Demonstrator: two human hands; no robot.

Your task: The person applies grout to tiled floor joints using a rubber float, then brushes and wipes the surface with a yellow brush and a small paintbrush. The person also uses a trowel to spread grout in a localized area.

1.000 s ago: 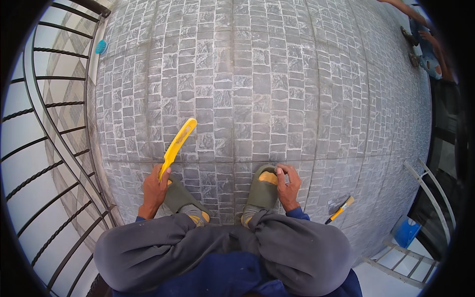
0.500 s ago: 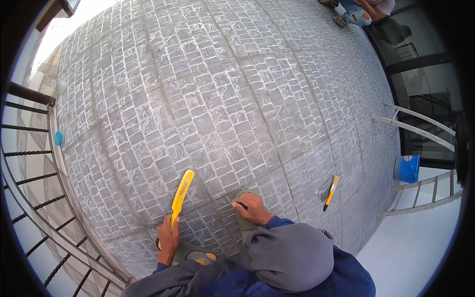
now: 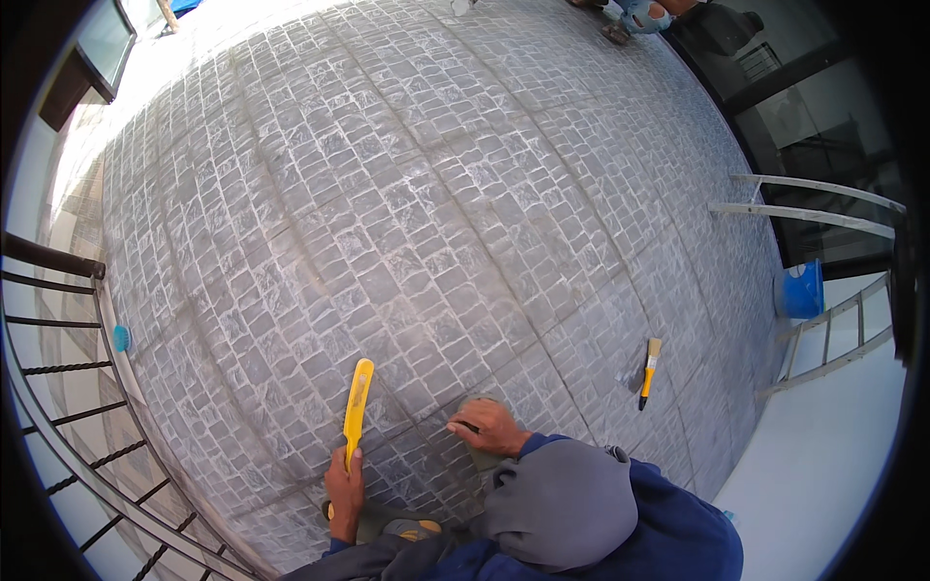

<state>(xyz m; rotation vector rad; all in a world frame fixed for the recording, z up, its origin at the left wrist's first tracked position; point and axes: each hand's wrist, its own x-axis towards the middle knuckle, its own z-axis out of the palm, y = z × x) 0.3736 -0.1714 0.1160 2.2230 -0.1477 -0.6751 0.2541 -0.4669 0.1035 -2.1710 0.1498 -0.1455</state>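
Note:
My left hand is closed around the lower end of a long, flat, slightly curved yellow tool, which points away from me over the tiles. Whether its underside bears bristles or a blade does not show. My right hand is closed in a pinch above my right shoe. A small dark bit shows at its fingers, too little to name. Out to the right, a paintbrush with pale bristles and a yellow and black handle lies on the floor, apart from both hands.
Grey cobble-patterned tiles spread ahead. A dark metal railing curves along the left, with a turquoise brush beside it. On the right are a blue bucket and a ladder. Another person is at the far right.
My view has shifted. The yellow tool in my left hand now stands more upright and a little nearer to me. My right hand stays pinched above the shoe; the paintbrush still lies on the floor.

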